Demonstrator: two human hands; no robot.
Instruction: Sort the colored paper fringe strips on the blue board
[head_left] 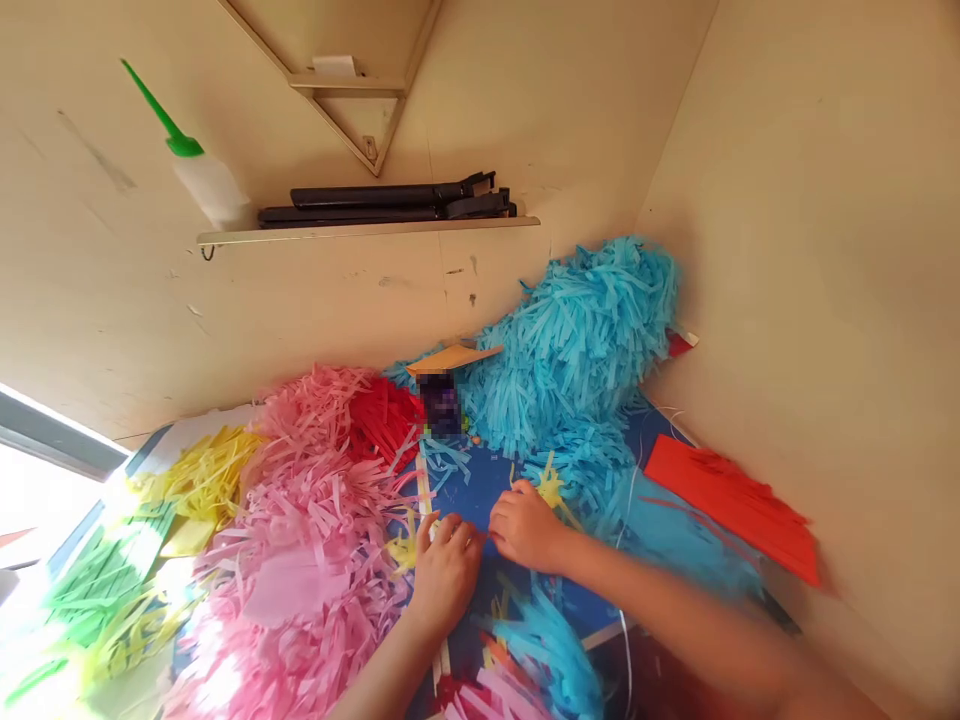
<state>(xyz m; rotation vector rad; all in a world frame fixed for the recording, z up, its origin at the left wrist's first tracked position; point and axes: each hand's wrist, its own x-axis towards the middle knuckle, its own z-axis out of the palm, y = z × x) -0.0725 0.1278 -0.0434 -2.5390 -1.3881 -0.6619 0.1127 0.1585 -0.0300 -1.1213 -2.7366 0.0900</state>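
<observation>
My left hand [448, 568] is low over the blue tabletop [484, 478], fingers curled down and close together. Facing it across a small gap, my right hand [527, 527] has its thumb and fingers drawn together as in a pinch. Whatever the fingertips hold is hidden or too thin to make out. A scrap of yellow fringed paper [402, 552] shows beside the left hand, and a yellow fringed tuft [551, 484] sticks up just behind the right. Below the hands lies a loose bunch of light-blue paper fringe [551, 640].
Pink fringed paper [322, 520] is heaped on the left, with yellow fringe [206, 470] and green fringe [112, 560] beyond. A tall light-blue fringe pile [592, 320] fills the back corner. Red fringed paper [735, 510] lies at right. A white cord [627, 520] runs beneath my right arm.
</observation>
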